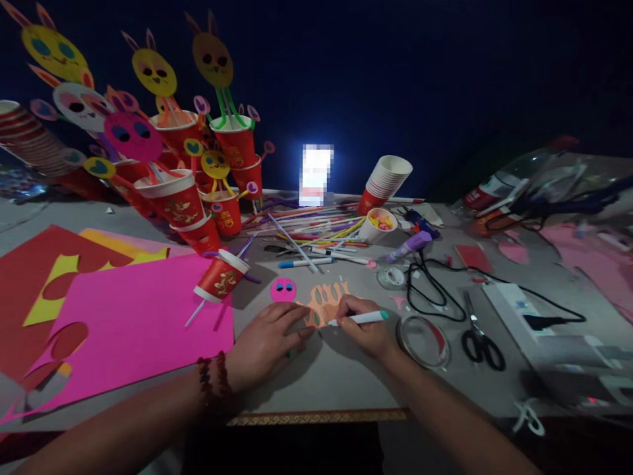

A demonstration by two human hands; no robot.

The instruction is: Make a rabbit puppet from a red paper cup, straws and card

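Note:
A white marker with a green end (370, 318) is pinched in my right hand (368, 336), its tip low over a piece of peach paper with oval cut-outs (324, 298). My left hand (270, 340) lies with fingers stretched out at the left edge of this paper. A small green mark shows on the peach paper beside the marker tip. Just above my left fingers lies a round pink paper face with blue-lidded eyes (283, 290). The undersides of my left fingers are hidden.
Pink paper (148, 323) and a tilted red cup (222, 276) lie left. Behind stand red cups with paper bunny faces (225, 142). Tape (422, 340), scissors (477, 336), a black cord (435, 313) and a purple glue gun-like tube (408, 247) lie right.

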